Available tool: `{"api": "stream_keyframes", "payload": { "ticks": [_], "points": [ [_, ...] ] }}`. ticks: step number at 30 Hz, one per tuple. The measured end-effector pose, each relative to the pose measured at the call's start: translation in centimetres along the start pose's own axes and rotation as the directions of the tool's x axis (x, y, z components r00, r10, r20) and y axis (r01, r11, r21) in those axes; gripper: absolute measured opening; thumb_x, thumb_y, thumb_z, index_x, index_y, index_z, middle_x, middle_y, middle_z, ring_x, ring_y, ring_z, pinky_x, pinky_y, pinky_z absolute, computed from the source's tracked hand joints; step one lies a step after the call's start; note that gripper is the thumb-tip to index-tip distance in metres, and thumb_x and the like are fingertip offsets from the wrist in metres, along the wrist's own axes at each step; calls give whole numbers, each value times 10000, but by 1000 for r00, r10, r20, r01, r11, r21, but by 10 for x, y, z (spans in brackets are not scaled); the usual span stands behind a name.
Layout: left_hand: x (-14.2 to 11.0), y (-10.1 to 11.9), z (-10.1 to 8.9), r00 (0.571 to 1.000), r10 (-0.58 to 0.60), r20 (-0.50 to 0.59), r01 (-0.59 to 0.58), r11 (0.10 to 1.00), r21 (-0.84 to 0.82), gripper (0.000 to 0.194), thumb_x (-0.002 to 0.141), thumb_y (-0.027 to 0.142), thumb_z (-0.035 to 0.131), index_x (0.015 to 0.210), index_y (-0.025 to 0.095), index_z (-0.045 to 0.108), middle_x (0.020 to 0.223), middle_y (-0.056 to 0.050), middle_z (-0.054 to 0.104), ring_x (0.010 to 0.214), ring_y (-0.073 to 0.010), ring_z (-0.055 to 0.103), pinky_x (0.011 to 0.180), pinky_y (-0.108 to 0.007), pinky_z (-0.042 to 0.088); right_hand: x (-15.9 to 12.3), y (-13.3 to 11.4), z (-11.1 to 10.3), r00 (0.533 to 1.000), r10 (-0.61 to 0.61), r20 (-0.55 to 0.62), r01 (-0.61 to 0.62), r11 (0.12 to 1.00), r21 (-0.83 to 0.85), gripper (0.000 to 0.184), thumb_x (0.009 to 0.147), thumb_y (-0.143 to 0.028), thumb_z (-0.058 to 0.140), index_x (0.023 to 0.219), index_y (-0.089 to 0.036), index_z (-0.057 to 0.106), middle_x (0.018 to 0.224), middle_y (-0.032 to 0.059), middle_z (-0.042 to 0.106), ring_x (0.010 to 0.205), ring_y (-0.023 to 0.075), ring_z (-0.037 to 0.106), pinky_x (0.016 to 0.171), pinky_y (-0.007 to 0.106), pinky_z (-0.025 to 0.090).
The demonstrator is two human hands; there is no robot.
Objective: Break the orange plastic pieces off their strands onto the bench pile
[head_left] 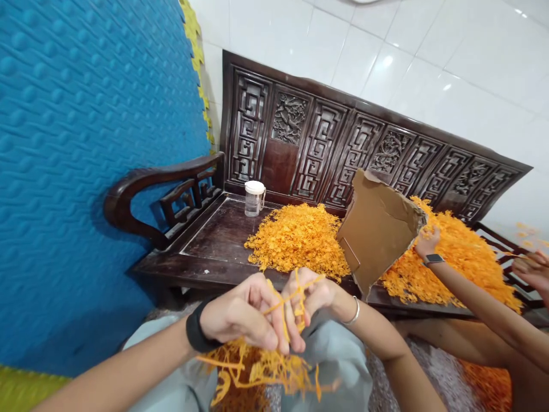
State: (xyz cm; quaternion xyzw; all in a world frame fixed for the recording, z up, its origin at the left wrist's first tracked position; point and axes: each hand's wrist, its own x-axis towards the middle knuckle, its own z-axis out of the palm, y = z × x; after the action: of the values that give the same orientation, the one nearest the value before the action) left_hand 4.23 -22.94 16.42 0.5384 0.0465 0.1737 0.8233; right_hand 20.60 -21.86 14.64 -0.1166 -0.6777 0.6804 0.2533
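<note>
My left hand, with a black band at its wrist, pinches thin yellow-orange plastic strips. Close against it, my right hand also has its fingers closed on these strips, a silver bangle on that wrist. Some strips cross over the fingers of both hands. Below them a tangled bunch of orange plastic pieces lies or hangs over my lap; its lower part is blurred. Just beyond my hands, a heap of orange pieces rests on the dark wooden bench.
A cardboard sheet stands tilted between the two orange heaps. The larger heap is at right, where another person's hand with a watch reaches in. A lidded clear bottle stands near the backrest. Blue foam mat fills the left.
</note>
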Motion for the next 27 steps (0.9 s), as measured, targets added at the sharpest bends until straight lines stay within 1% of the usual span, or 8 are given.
{"api": "stream_keyframes", "payload": {
  "ticks": [4,7,9,11,13,16,19,27],
  "points": [
    [-5,1,7,998,-34,48,31,998,59,90,563,207,724,650,187,738,741,-75,720,591,-175,586,548,-262,429,-3,-8,0,988,-54,141,64,996,-66,413,561,-508,701,489,-157,495,509,19,558,464,91,533,487,202,455],
    [-3,3,8,998,13,-62,-8,997,76,51,558,196,731,600,173,716,581,-31,677,449,-93,482,450,-206,350,-15,-25,-6,955,-290,-66,259,920,-294,303,723,-433,598,592,-170,525,717,55,626,598,119,594,593,261,491],
    [1,4,4,985,43,-170,-28,995,92,94,569,234,730,590,153,687,479,1,595,384,-54,379,393,-187,254,-31,-35,-15,756,-539,-370,219,742,-633,142,758,-307,589,697,-179,570,917,63,603,747,130,595,713,308,481],
    [7,3,-4,969,48,-242,-19,993,118,161,630,295,692,621,137,663,372,51,444,344,-35,263,377,-193,172,-52,-36,-31,402,-771,-494,25,549,-836,46,741,-226,606,760,-188,589,970,51,558,849,141,561,778,322,451],
    [13,0,-13,956,36,-292,8,989,149,212,706,335,624,656,130,641,324,95,291,333,-33,174,384,-204,133,-75,-26,-52,92,-850,-519,-129,507,-852,71,736,-231,606,776,-184,569,849,25,540,821,134,543,732,286,452],
    [20,-5,-26,927,47,-371,37,976,215,232,755,341,572,669,129,611,333,102,259,348,-40,163,397,-213,133,-104,8,-86,-51,-734,-677,-319,654,-686,180,742,-315,576,811,-159,520,769,17,527,699,119,539,650,262,456],
    [25,-10,-34,904,67,-421,47,966,253,243,766,355,556,687,129,596,352,99,267,358,-44,172,394,-213,122,-125,44,-115,-52,-658,-751,-435,692,-576,278,711,-359,572,869,-153,475,686,-2,531,622,116,536,610,259,456],
    [26,-9,-48,843,112,-527,9,975,221,330,809,419,472,769,120,607,406,78,317,352,-50,226,361,-186,189,-149,81,-157,138,-551,-823,-620,601,-505,207,638,-352,594,657,-146,595,678,41,578,585,137,520,625,296,443]
  ]
}}
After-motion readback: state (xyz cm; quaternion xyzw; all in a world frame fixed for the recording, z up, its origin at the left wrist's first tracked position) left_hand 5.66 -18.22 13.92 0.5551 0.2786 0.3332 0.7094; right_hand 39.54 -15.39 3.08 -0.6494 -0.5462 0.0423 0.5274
